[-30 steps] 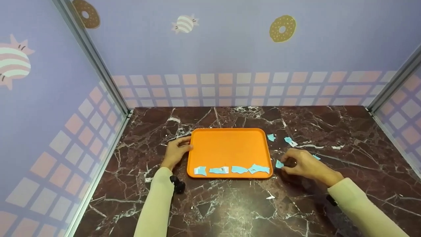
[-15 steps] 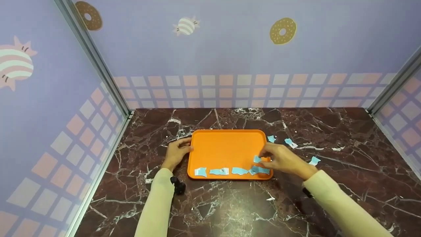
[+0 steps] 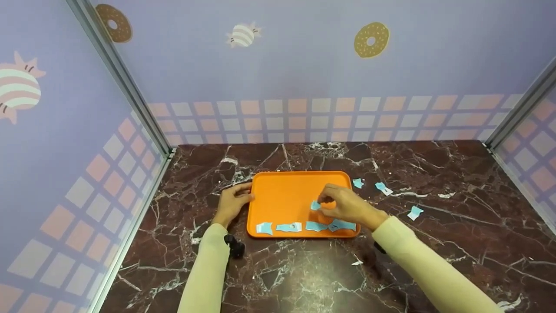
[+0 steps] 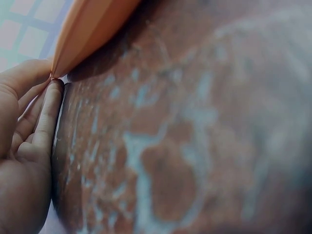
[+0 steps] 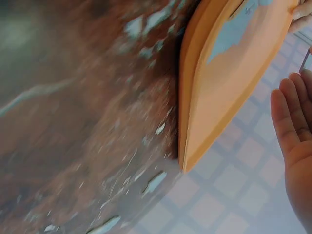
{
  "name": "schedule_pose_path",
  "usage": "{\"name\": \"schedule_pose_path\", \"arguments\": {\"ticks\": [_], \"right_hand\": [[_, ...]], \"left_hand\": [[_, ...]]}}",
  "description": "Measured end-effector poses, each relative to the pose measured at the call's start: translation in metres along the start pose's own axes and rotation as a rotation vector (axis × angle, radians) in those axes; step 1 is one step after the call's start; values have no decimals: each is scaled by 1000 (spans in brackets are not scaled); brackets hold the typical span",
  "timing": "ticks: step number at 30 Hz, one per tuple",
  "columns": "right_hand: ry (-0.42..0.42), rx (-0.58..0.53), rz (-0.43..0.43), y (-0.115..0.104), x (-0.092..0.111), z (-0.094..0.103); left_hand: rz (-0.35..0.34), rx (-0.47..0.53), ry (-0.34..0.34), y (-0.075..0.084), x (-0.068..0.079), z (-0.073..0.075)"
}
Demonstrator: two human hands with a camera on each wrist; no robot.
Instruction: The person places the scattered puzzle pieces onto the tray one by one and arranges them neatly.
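Note:
An orange tray (image 3: 282, 189) lies on the dark marbled table, and my left hand (image 3: 232, 204) holds its left edge. In the left wrist view the rim (image 4: 87, 39) sits between thumb and fingertips. Over the tray's right half, my right hand (image 3: 347, 206) pinches a small torn blue paper scrap (image 3: 315, 205) between thumb and finger. Along the tray's near side lies a row of torn blue-and-white paper pieces: one at the left (image 3: 264, 228), another (image 3: 289, 227) beside it, then a pair (image 3: 316, 226) whose ends meet near the right corner.
Right of the tray, three more torn paper pieces lie on the table: a small blue one (image 3: 358, 183), a blue-white strip (image 3: 383, 188) and a piece (image 3: 415, 212) farther right. A white scrap (image 3: 357, 262) lies in front. Patterned wall panels (image 3: 304, 65) enclose the back and sides.
My right hand has carried the pinched scrap leftward from beside the tray to over it. The scrap at the far right shows more fully now. My left hand has stayed at the tray's edge.

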State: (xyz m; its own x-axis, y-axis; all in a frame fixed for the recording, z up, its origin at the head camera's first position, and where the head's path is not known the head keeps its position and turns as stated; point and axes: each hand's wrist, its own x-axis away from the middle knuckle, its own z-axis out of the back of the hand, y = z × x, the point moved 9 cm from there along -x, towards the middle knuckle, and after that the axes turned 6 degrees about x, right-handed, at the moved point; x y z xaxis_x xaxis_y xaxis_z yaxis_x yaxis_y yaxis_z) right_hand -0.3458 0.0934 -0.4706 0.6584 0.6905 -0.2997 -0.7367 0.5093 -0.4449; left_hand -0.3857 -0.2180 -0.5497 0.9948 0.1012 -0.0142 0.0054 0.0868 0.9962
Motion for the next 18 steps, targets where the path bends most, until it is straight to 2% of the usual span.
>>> {"name": "schedule_pose_path", "arguments": {"ticks": [7,18], "right_hand": [[13,-29,20,-8,-21,-17],[3,-64,-18,-22,-48,-41]], "left_hand": [[-7,4,-4,0,2,-1],[-5,15,-9,-1,0,-1]]}}
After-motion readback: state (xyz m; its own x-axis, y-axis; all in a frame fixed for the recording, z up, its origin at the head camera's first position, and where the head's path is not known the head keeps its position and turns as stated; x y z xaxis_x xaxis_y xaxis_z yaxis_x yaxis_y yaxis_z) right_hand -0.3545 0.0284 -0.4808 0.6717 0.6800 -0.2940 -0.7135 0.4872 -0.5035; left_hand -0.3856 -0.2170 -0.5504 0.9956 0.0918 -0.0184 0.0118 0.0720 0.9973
